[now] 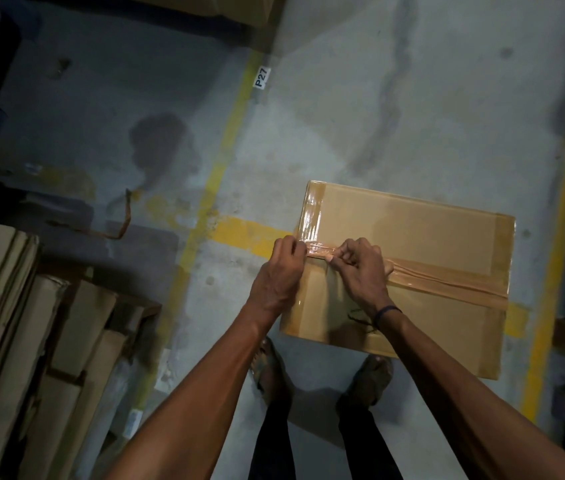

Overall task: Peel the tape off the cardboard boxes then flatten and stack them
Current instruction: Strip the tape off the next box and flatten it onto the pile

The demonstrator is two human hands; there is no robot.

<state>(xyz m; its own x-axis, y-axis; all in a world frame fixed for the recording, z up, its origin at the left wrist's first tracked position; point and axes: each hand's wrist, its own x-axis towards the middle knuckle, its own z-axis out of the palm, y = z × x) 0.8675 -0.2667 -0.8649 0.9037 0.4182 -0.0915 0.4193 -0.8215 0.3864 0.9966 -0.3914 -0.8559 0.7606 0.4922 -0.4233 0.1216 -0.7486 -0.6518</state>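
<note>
A closed brown cardboard box [409, 230] stands on the concrete floor in front of my feet. Brown tape [447, 284] runs along its middle seam and down its left edge. At the left end of the seam a crumpled, lifted piece of that tape stretches between my two hands. My left hand [283, 268] pinches the free end at the box's left edge. My right hand [360, 268] pinches the tape on the box top, fingers curled over the seam.
Flattened cardboard sheets [14, 334] lie stacked at the lower left. A loose strip of tape [122, 223] lies on the floor to the left. Yellow floor lines [218, 174] cross the grey concrete, with a P27 label [261, 77]. Dark objects line the right edge.
</note>
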